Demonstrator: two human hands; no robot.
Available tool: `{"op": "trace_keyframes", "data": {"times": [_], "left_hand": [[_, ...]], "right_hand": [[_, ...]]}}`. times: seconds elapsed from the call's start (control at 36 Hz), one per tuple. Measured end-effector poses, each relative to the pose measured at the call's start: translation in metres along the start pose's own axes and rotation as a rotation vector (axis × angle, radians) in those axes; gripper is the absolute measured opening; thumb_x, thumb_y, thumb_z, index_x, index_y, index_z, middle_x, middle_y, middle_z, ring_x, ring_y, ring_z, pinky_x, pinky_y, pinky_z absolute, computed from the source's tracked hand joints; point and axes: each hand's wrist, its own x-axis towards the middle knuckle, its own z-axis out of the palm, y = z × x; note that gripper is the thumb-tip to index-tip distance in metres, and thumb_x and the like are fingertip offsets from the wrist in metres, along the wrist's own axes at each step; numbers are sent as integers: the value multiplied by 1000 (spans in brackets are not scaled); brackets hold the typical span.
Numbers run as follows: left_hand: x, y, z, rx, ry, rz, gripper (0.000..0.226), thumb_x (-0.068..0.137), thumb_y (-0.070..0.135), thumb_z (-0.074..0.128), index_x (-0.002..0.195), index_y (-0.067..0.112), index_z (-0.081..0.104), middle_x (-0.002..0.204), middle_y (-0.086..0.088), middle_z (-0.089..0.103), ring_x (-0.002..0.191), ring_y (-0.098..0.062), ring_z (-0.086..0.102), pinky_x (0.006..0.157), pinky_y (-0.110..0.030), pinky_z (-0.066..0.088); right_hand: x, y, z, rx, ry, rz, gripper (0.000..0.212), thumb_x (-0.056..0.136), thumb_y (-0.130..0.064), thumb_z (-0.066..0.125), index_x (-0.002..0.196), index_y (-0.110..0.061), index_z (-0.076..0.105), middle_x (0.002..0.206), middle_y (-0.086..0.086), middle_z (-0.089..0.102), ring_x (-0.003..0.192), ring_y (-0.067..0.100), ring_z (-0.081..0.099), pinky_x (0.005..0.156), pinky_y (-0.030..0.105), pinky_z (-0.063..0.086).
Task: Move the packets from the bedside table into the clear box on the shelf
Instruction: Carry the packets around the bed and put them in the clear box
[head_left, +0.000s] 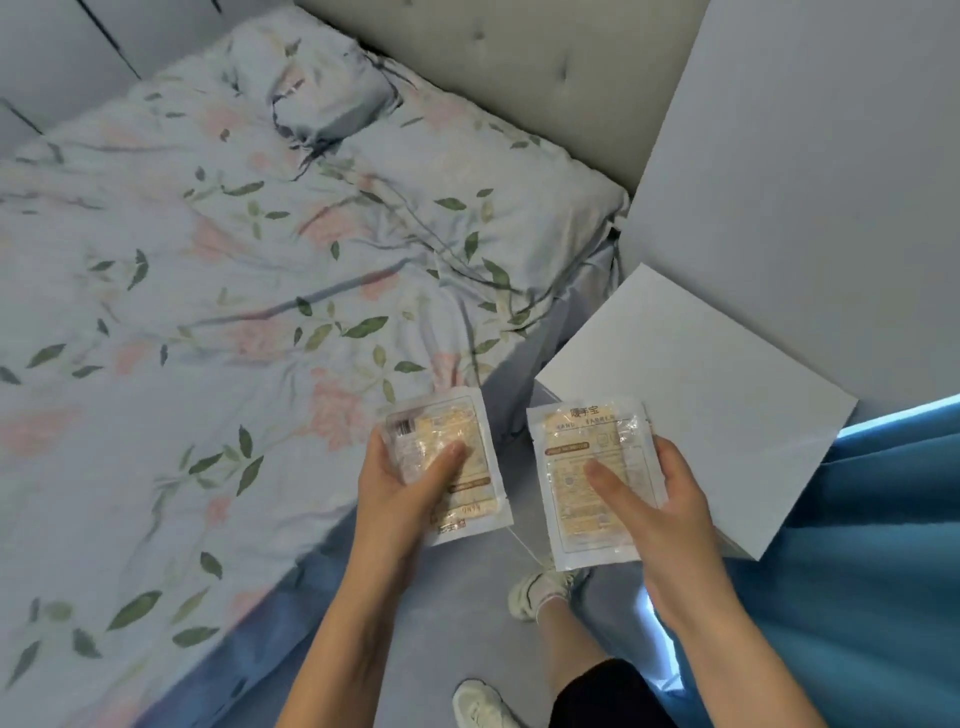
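Left hand (410, 488): it is holding the left packet (447, 467) from its left edge, thumb lying straight across the printed front, the other fingers hidden behind the packet.
Left packet: it is sitting mostly right of and above the palm, tilted slightly, its printing reading upside down, its lower corner sticking out below the thumb.
Right hand (660, 499): it is gripping the right packet (592, 478) from its right edge, thumb pressing on the front and pointing up-left, fingers wrapping behind out of sight.
Right packet: it is lying left of the palm, nearly upright, printed heading at the top, its bottom edge hanging past the thumb base.
Gap between grips: the two packets are being held side by side, near each other but apart.
Arms: both forearms are reaching forward from the bottom edge, wrists roughly level.
Bedside table (727, 374): its white top is lying just beyond and right of the right grip.
Bed (208, 260): its floral cover is spreading left of the left grip.
Curtain (857, 571): blue cloth is hanging right of the right forearm.
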Motion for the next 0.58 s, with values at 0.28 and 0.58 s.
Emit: {"op": "trace_keyframes", "data": {"times": [0.28, 0.58], "left_hand": [[-170, 63, -191, -111, 345, 108, 36, 78, 8, 75, 105, 25, 57, 91, -2, 75, 81, -21, 73, 65, -32, 56], [-287, 76, -339, -280, 754, 206, 39, 78, 9, 75, 109, 24, 57, 97, -2, 74, 88, -20, 72, 75, -39, 59]], "right_hand": [[-157, -23, 131, -169, -425, -20, 32, 75, -20, 73, 105, -23, 62, 92, -5, 75, 84, 14, 72, 64, 25, 57], [-277, -13, 286, -482, -819, -70, 30, 75, -19, 76, 103, -19, 65, 90, 2, 75, 81, 21, 73, 76, 43, 58]]}}
